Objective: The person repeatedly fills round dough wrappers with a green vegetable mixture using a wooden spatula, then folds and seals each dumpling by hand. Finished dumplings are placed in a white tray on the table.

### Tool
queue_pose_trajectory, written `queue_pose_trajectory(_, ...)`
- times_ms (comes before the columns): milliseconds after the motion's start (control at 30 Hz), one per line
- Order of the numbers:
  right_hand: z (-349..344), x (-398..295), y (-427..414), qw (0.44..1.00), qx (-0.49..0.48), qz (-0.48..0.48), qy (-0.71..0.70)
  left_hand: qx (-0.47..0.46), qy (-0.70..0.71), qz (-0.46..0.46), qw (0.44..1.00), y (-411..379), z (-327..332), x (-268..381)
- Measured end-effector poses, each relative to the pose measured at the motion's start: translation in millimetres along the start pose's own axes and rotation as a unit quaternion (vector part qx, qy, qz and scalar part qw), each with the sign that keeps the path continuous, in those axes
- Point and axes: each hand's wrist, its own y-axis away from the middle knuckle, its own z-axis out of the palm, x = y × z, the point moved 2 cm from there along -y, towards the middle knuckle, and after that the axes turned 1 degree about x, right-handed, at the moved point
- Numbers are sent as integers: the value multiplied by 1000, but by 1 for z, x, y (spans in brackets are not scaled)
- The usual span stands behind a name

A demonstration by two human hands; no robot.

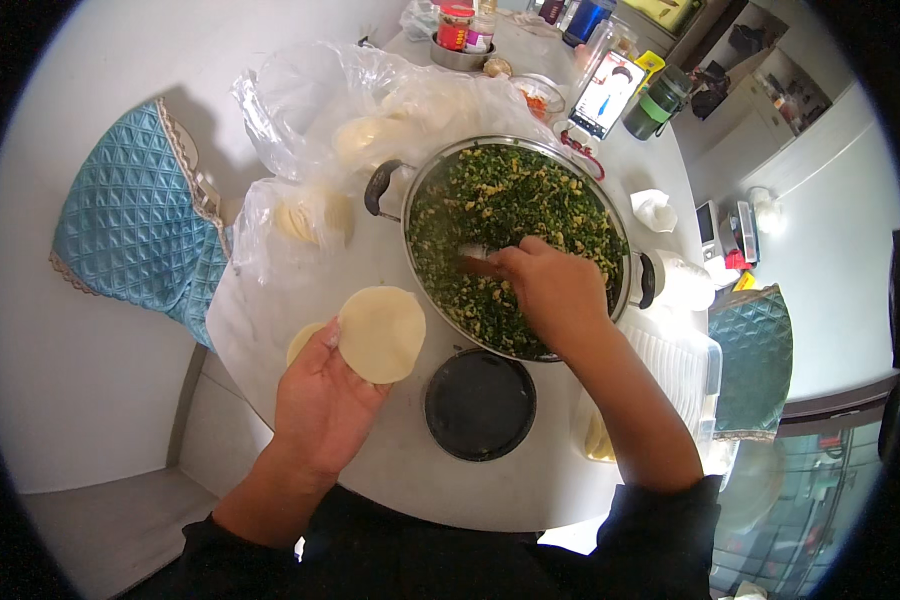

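A round dough wrapper (382, 335) lies on the fingers of my left hand (328, 397), its edge under my thumb. Part of another pale dough round (302, 343) shows behind that hand. My right hand (551, 289) reaches over a wide two-handled metal pan (414, 279) and grips a utensil (480, 264), whose tip is at the filling; its exact kind is hard to tell. Chopped greens with yellow bits (510, 187) fill the pan. Just below the pan, a round black dish (480, 405) sits on the white table (450, 491).
Left of the pan, a plastic bag holds stacked wrappers (311, 216); larger clear bags (307, 97) lie behind. A lidded plastic container (671, 375) is beside my right forearm. Beyond the pan stand a lit phone (607, 94), a dark green bottle (658, 103) and jars (455, 28). Quilted chairs flank the table.
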Motion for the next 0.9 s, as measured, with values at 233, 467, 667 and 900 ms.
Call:
queue_pose_trajectory(233, 13, 26, -7, 942, -100, 21, -320, -35, -29, -4, 999, -26, 8, -5)
queue_pose_trajectory(467, 5, 40, -7, 824, -196, 98, -523, -41, -78, 18, 996, -30, 18, 6)
queue_pose_trajectory(667, -32, 56, -3, 853, -126, 97, -497, -45, -71, -20, 996, -38, 42, -4)
queue_pose_trajectory(900, -60, 27, 39, 961, 147, 22, -233, -58, 29, -39, 997, -62, 76, -52)
